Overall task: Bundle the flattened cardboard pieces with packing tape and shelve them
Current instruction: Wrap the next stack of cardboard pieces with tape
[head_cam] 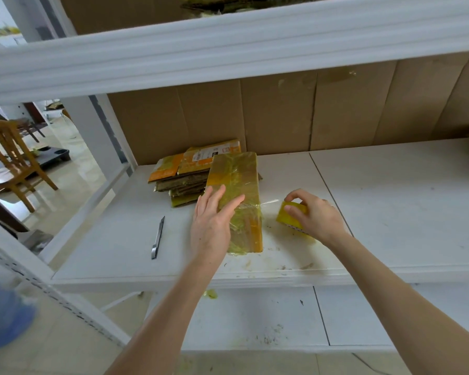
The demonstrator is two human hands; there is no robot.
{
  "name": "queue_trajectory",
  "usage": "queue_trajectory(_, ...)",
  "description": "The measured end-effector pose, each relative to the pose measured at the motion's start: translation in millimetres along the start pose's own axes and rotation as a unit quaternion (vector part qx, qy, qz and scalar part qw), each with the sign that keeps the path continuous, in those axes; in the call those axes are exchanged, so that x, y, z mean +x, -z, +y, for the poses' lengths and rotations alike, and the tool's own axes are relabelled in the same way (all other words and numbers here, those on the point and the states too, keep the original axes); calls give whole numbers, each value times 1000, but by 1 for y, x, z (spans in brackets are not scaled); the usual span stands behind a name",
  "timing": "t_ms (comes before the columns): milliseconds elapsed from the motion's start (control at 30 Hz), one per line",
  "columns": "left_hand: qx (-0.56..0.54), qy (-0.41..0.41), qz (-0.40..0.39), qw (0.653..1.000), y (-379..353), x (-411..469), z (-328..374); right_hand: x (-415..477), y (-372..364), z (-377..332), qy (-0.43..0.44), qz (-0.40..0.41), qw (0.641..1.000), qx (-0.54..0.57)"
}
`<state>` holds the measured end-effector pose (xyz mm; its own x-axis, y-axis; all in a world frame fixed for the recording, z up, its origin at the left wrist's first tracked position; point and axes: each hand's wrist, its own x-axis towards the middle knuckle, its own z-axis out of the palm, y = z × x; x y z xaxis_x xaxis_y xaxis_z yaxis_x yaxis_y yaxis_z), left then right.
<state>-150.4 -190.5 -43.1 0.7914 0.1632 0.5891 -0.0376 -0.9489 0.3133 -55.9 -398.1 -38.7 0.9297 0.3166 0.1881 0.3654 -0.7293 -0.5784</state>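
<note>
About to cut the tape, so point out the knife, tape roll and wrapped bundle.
knife (158,237): head view, middle of its metal body.
tape roll (286,219): head view, its yellow outer side.
wrapped bundle (237,177): head view, taped top face.

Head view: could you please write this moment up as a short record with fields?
bundle: taped cardboard bundle, flat on white shelf
left hand: presses flat on the bundle
right hand: grips yellow tape roll, right of bundle
tape: strip stretched from roll to bundle
loose cardboard: stacked behind the bundle, to its left
knife: on shelf, left of left hand, untouched
</note>
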Motion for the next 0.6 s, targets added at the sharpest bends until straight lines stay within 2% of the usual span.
queue_trajectory(233,-151,59,22,987,13,2,7,4,-14,-15,-35,17,999,-20)
queue_trajectory(367,-209,57,49,975,22,-2,-8,8,-27,-30,-38,7,999,2)
queue_trajectory(433,-166,80,96,978,24,-8,-33,9,-30,-31,-43,9,999,2)
queue_trajectory(500,-72,154,112,979,23,-16,-70,10,-28,-29,-50,16,998,22)
queue_trajectory(533,-30,210,83,974,21,-19,-90,11,-27,-27,-51,16,998,33)
queue_trajectory(600,68,306,-40,949,15,-25,-125,12,-23,-25,-42,2,998,46)
